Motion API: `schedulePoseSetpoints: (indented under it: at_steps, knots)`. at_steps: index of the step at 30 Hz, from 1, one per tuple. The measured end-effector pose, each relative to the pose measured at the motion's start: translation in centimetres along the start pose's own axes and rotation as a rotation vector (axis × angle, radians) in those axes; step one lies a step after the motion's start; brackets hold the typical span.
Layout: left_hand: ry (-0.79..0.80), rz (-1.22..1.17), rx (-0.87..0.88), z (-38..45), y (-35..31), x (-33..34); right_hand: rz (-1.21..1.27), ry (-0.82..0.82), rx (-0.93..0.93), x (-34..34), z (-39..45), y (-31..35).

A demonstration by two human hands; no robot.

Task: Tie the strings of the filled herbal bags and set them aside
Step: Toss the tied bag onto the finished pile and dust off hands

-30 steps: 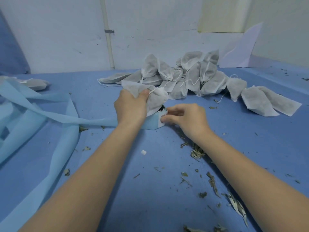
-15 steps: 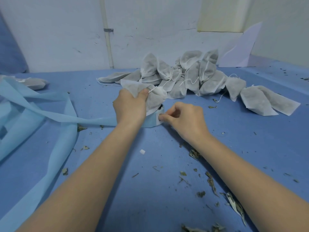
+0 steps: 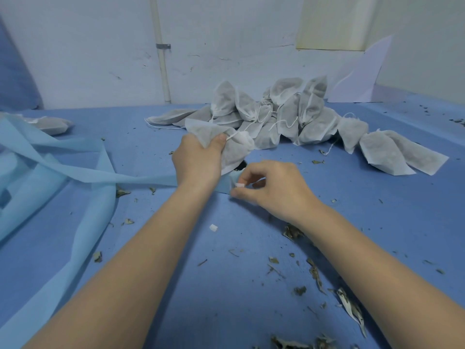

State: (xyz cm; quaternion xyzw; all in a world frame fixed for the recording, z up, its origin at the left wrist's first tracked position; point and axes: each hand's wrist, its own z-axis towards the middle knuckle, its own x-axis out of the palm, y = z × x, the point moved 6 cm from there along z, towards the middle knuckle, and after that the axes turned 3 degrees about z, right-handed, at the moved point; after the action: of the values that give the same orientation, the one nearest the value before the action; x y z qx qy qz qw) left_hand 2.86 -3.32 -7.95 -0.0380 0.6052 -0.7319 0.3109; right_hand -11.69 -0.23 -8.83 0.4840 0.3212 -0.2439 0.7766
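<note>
The herbal bag [image 3: 234,149] sits at the middle of the table [image 3: 226,285], its gathered neck clenched in the left hand [image 3: 198,162]. It looks light, soft and crushable, so the neck near the string [image 3: 232,136] seems the best place to take it. The right hand [image 3: 274,190] pinches a small white tab [image 3: 239,185] on a pale blue strip [image 3: 141,176]. The pile of bags [image 3: 289,117] lies just behind.

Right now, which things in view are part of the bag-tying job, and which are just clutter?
In the job:
left hand gripping a herbal bag
right hand pinching a small white tab
pile of bags

Lying about:
light blue fabric strips
dried leaf scraps
</note>
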Motion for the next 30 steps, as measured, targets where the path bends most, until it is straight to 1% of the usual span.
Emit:
schedulePoseSetpoints:
  at_steps: [3, 7, 9, 11, 14, 17, 19, 23, 26, 30]
  knots:
    - [0.002, -0.002, -0.005, 0.1, 0.0, -0.1, 0.053, 0.054, 0.045, 0.0, -0.2, -0.1]
    - [-0.002, -0.023, -0.003, 0.2, -0.1, -0.4, 0.241, 0.232, 0.108, -0.4, -0.6, 0.0]
    - [0.004, -0.042, 0.015, 0.3, -0.4, -0.7, 0.286, 0.258, 0.115, -1.2, -0.6, 0.1]
    - [0.04, -0.123, 0.017, 0.5, -0.7, -0.9, 0.305, 0.19, 0.109, -2.4, -0.4, 0.1]
    - [0.181, -0.265, 0.027, 0.3, -1.3, -0.6, 0.373, 0.089, 0.045, -4.0, -0.1, 0.4]
    - [0.346, -0.225, 0.067, -0.5, -1.8, 0.3, 0.367, -0.006, -0.028, -5.1, -0.2, 0.9]
    - [0.42, -0.163, 0.095, -1.3, -2.2, 0.7, 0.315, -0.049, -0.079, -5.5, -0.3, 1.2]
    - [0.547, -0.167, 0.12, -2.3, -2.9, 1.2, 0.193, -0.102, -0.129, -5.9, -0.4, 1.2]
    - [0.616, -0.185, 0.138, -2.8, -3.2, 1.4, 0.138, -0.102, -0.14, -5.9, -0.3, 1.0]
    - [0.702, -0.286, 0.085, -3.3, -3.0, 1.8, 0.15, -0.081, -0.158, -6.0, -0.3, 0.8]
